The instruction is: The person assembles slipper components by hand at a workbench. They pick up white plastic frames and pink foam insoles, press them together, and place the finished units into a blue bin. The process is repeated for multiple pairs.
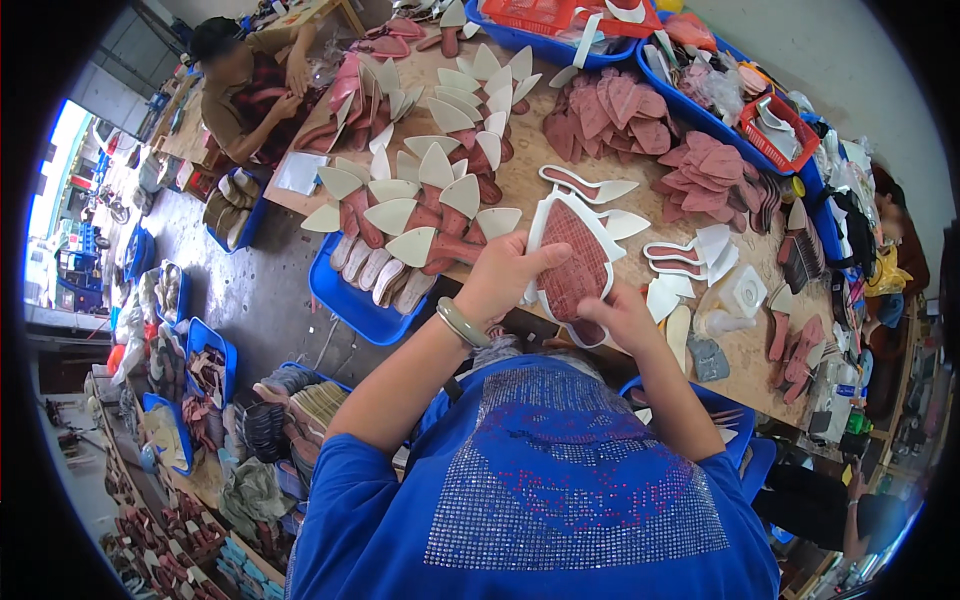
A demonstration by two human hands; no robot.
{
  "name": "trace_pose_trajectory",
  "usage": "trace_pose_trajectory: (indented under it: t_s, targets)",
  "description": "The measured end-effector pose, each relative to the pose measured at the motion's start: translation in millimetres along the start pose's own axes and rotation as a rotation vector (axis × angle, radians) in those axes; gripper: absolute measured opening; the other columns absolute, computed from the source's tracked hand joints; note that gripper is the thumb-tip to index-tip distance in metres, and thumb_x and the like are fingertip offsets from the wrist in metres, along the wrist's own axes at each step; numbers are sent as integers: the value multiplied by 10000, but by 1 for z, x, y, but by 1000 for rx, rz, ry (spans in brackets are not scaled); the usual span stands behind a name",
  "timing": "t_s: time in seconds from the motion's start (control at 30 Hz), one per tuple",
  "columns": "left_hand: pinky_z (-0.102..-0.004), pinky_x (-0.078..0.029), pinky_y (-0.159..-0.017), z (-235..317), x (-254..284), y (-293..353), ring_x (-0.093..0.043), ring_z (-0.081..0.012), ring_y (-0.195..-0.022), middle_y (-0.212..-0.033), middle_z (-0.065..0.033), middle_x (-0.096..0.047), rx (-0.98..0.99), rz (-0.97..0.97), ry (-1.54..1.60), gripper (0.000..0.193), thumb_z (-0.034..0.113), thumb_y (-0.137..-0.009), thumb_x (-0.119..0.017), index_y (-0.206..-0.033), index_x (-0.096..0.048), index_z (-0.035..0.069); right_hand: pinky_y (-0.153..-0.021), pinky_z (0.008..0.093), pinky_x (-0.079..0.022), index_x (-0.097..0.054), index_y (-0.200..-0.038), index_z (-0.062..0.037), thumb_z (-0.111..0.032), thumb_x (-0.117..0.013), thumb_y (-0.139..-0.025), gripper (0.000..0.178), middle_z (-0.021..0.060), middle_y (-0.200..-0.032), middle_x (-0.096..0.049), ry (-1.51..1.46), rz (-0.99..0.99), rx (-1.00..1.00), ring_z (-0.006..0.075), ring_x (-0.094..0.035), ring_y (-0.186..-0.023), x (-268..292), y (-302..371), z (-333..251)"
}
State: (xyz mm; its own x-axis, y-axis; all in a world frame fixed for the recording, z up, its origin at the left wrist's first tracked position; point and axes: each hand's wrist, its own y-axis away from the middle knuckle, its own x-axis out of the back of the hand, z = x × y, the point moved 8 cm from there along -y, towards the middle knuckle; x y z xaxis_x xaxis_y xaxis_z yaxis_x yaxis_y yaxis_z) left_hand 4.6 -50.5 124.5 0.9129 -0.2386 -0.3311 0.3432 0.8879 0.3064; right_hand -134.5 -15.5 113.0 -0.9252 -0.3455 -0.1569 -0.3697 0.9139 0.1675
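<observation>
Between both hands, above the table's near edge, is a shoe insole (pixel 572 262) with a red textured face and a white border. My left hand (pixel 507 275) grips its left side, the thumb lying across the red face. The fingers of my right hand (pixel 618 318) are closed on its lower right edge, partly hidden behind it. Just beyond lies a narrow white-edged insole (pixel 588 187). To the right rest similar white-edged pieces (pixel 688 258). Left of my hands, red insoles with cream pointed tips (pixel 436 190) overlap in rows.
Piles of red sole-shaped pieces (pixel 608 112) lie on the wooden table (pixel 540 95). A plastic bottle (pixel 738 295) stands at right. Blue bins (pixel 368 312) hold shoe parts near the table. Another person (pixel 245 90) sits at far left; others are at the right edge.
</observation>
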Motion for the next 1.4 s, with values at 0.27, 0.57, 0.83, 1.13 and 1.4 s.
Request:
trace_pose_trajectory:
  t_s: [0.27, 0.57, 0.83, 1.13, 1.4]
  targets:
    - [-263, -526, -730, 0, 1, 6, -625, -121, -866, -1027, -54, -634, 5, -49, 258, 240, 160, -932, -574, -1114, -559, 4, -837, 328, -517, -528, -1195, 27, -101, -560, -910, 314, 108, -1106, -628, -618, 246, 89, 178, -629, -961, -1, -10, -19]
    - [-262, -533, -767, 13, 0, 31, -629, -134, -838, -974, -61, -629, -28, -53, 183, 161, 36, -905, -530, -1057, -556, -12, -852, 339, -511, -511, -1214, 28, -96, -546, -912, 329, 123, -1118, -620, -573, 309, 191, 187, -629, -967, -3, -8, -33]
    - [-249, -509, -738, 7, 13, 37, -607, -128, -808, -947, -55, -605, -72, -41, 160, 188, -20, -854, -496, -1034, -552, -14, -845, 317, -499, -538, -1157, 1, -67, -506, -923, 245, 95, -1082, -632, -499, 379, 347, 170, -628, -957, 6, -8, -54]
    - [-287, -508, -633, 85, -9, 80, -608, -196, -720, -858, -105, -584, -905, 414, -809, 219, 22, -772, -698, -947, -566, 13, -873, 328, -486, -524, -1169, -3, -68, -505, -925, 254, 94, -1095, -628, -541, 380, 409, 178, -620, -987, -8, -11, -66]
    - [-298, -510, -633, 94, -14, 74, -627, -233, -704, -827, -109, -617, -949, 426, -837, 166, -6, -758, -692, -892, -595, 2, -876, 331, -485, -526, -1183, 2, -89, -506, -935, 265, 93, -1115, -617, -538, 401, 466, 172, -606, -993, -15, -1, -67]
